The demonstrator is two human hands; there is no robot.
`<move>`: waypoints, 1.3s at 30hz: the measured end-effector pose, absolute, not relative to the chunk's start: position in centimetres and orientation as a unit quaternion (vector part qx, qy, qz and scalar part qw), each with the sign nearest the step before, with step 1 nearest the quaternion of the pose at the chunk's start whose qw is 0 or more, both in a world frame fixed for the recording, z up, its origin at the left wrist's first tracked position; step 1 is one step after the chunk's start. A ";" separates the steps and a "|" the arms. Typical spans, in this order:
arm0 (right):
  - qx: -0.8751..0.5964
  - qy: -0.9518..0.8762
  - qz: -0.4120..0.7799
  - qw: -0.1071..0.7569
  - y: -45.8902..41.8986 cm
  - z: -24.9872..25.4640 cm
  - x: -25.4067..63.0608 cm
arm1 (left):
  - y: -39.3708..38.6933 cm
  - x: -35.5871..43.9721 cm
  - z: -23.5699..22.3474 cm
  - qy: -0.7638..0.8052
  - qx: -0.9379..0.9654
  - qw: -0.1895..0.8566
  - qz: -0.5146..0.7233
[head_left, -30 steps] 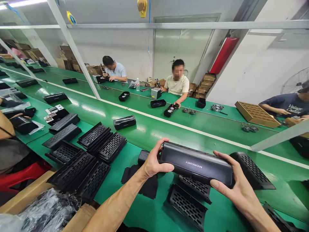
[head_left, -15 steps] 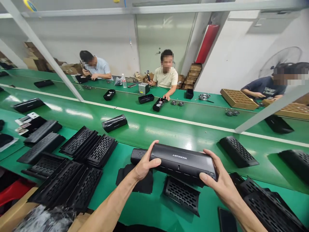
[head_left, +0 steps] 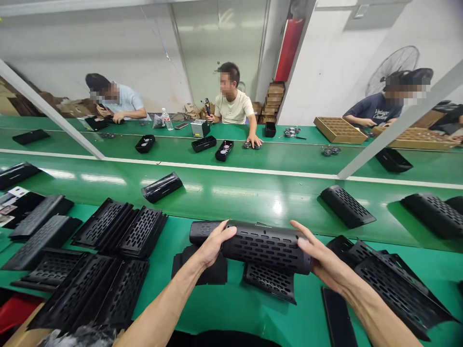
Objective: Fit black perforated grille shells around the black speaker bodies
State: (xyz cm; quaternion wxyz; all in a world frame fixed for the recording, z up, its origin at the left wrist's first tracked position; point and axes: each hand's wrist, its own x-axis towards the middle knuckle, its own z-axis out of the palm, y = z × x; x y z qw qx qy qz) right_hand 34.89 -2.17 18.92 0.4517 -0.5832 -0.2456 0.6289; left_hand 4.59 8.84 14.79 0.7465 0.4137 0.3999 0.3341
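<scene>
Between my two hands is a long black speaker housing (head_left: 267, 246), its slotted grille side turned up toward me. My left hand (head_left: 213, 243) grips its left end, thumb on top. Around the right end is my right hand (head_left: 318, 253), with the thumb near the upper edge and the other fingers partly hidden behind. Just below the housing a loose slotted grille panel (head_left: 271, 284) lies on the green bench. Dark flat sheets (head_left: 188, 265) lie under my left wrist, and another black housing (head_left: 200, 231) sits behind that hand.
Stacked grille panels (head_left: 108, 221) cover the bench at left, with more panels (head_left: 394, 284) at right. A dark flat slab (head_left: 338, 318) lies by my right forearm. On the green conveyor (head_left: 231, 188) rest several housings. Across it, co-workers sit near a divided cardboard tray (head_left: 340, 131).
The housing has been rolled in my hands, from its lettered side to its slotted side. The view has swung right. The co-worker opposite has moved a hand from a housing to round parts.
</scene>
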 end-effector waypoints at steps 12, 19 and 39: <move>-0.583 -0.326 0.559 0.491 -5.7 16.5 34.9 | 7.8 3.8 16.3 0.347 0.493 0.751 0.271; -0.561 -0.226 0.629 0.488 -5.9 15.6 34.7 | 8.0 4.3 15.0 0.384 0.490 0.742 0.248; -0.592 -0.114 0.501 0.621 7.1 9.4 40.3 | 7.9 3.2 10.7 0.587 0.609 0.458 0.274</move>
